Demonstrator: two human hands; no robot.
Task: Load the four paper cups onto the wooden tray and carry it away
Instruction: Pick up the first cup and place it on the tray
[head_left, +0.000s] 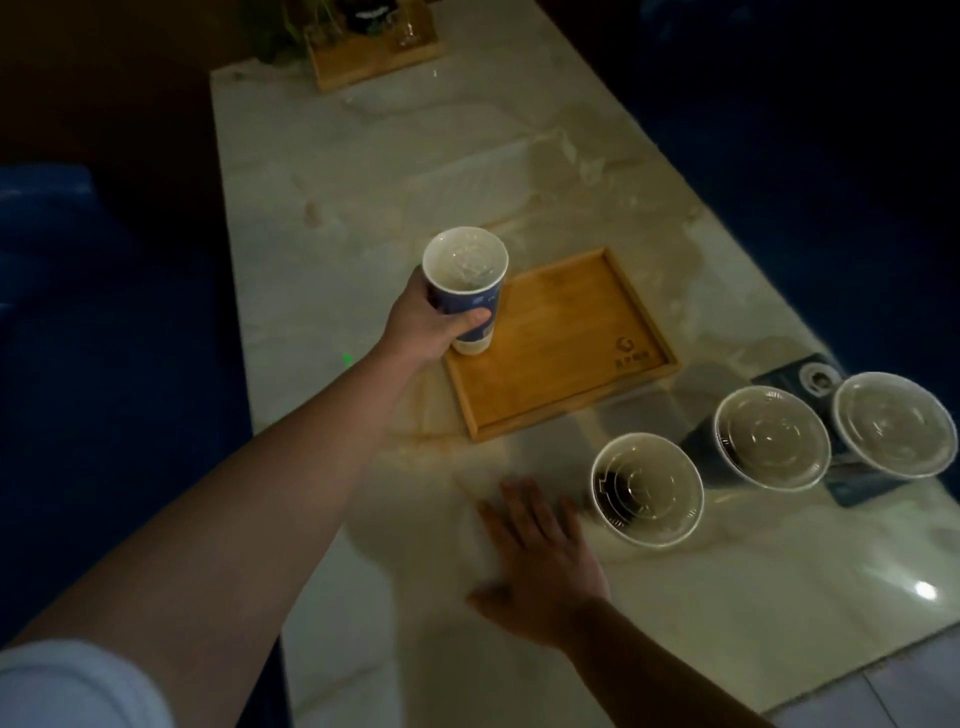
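Observation:
A shallow wooden tray (566, 332) lies flat in the middle of the pale marble table (363, 171). My left hand (431, 325) grips a blue paper cup with a clear lid (467, 275), whose base is at the tray's near left corner. Three more lidded cups stand in a row to the right of the tray: the nearest (647, 488), a middle one (771, 436) and the far right one (891, 423). My right hand (540, 561) rests flat on the table with fingers spread, just left of the nearest cup, holding nothing.
A dark box-like object with a round dial (810, 382) lies behind the two right cups. A second wooden tray with plants and glassware (371, 49) stands at the table's far end. Dark blue seating (93, 338) flanks the table on both sides.

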